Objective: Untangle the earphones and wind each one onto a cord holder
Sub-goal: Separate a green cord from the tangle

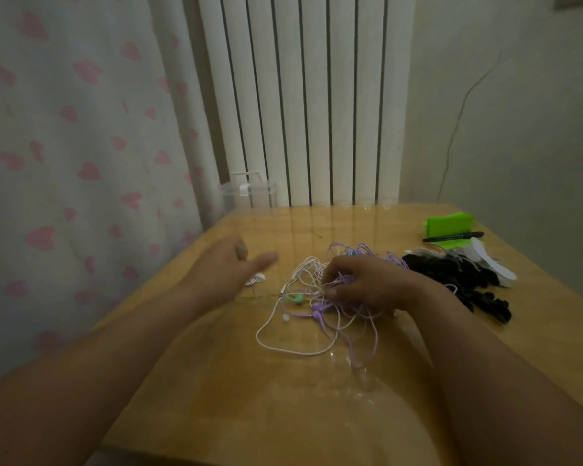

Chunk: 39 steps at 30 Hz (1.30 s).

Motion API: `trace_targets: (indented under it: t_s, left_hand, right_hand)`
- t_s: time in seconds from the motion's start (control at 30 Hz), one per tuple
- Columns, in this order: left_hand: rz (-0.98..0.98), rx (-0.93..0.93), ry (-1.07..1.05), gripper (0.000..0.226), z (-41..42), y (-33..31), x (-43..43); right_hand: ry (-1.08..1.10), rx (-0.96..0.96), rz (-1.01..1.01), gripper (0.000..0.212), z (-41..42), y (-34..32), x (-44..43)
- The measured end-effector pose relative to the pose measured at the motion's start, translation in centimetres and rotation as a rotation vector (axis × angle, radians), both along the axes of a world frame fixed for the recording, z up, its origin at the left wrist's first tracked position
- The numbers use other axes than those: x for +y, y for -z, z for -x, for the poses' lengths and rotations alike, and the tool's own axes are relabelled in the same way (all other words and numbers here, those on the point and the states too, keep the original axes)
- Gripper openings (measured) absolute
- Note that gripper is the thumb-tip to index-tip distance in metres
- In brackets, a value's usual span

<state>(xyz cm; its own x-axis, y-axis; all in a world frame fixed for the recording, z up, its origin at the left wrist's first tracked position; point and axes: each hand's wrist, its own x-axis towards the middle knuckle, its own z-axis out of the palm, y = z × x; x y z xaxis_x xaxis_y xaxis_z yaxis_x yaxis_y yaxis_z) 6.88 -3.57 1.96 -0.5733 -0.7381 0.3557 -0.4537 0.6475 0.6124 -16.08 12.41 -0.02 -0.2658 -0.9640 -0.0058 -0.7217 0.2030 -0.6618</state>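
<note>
Head view, looking down on a glossy wooden table (236, 398). The right hand (367, 284) lies on top of the tangle of earphones (317, 317), its fingers curled down into the purple and white cords and its thumb (332, 292) pressed against strands at the near-left edge of the heap, so it grips the bundle. Cords spill out from beneath those fingers on all sides. A mint earbud (295, 298) and a purple earbud (318, 309) sit just left of the thumb, and a wide white loop (283, 348) trails toward the person. The left hand (229, 267) is blurred and hovers left of the tangle with fingers straight and spread, holding nothing. A white earbud (258, 279) lies just below its fingertips, apart from the main heap. Beyond the right wrist sits a black pile (458, 280) with white flat pieces (492, 264) on it; I cannot tell what these are. Farther back lie a black pen (453, 236) and a green object (450, 223).
</note>
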Motion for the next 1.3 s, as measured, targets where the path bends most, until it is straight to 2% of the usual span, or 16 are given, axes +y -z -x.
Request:
trace_targets:
  t_s: [0.1,0.2,0.27,0.37,0.5,0.57,0.63,0.77,0.97,1.1,1.2,1.3]
  left_hand:
    - [0.118,-0.326,0.104,0.07,1.8,2.3,2.0]
    - [0.317,-0.547,0.097,0.058,2.9,3.1,1.7]
    - [0.364,-0.626,0.091,0.048,3.0,3.1,0.7]
    - [0.411,-0.748,0.11,0.046,2.9,3.0,0.1]
    - [0.643,-0.869,0.183,0.038,3.3,2.7,0.8]
    - [0.675,-0.903,0.21,0.036,4.0,2.1,1.0]
    - [0.605,-0.849,0.196,0.038,4.6,1.3,0.6]
    - [0.337,-0.511,0.158,0.045,4.7,0.4,-1.5]
    - [0.152,-0.219,0.164,0.048,3.8,0.8,-1.7]
    - [0.122,-0.102,0.08,0.047,2.9,1.7,-2.0]
    - [0.069,0.026,0.04,0.042,2.3,2.4,-2.0]
    - [0.019,-0.026,0.068,0.042,2.7,3.4,-1.2]
  right_hand:
    - [0.011,0.005,0.013,0.019,0.1,0.1,-0.2]
    - [0.009,-0.019,0.02,0.024,0.3,0.2,-0.4]
    - [0.0,-0.04,0.033,0.024,0.5,0.3,-0.4]
    - [-0.003,-0.033,0.065,0.024,0.7,0.4,-0.4]
    - [-0.002,-0.001,0.081,0.023,0.6,0.4,-0.6]
    - [-0.007,0.012,0.091,0.022,0.4,0.2,-0.6]
    - [-0.014,0.017,0.116,0.02,0.2,0.0,-0.5]
    - [0.015,0.062,0.114,0.02,0.1,-0.1,-0.4]
    - [0.047,0.132,0.069,0.022,-0.1,0.1,-0.6]
    - [0.068,0.134,-0.038,0.038,-0.3,0.2,-0.7]
    - [0.051,0.206,-0.052,0.03,-0.3,0.2,-0.9]
    - [0.049,0.258,-0.007,0.024,-0.6,0.3,-1.1]
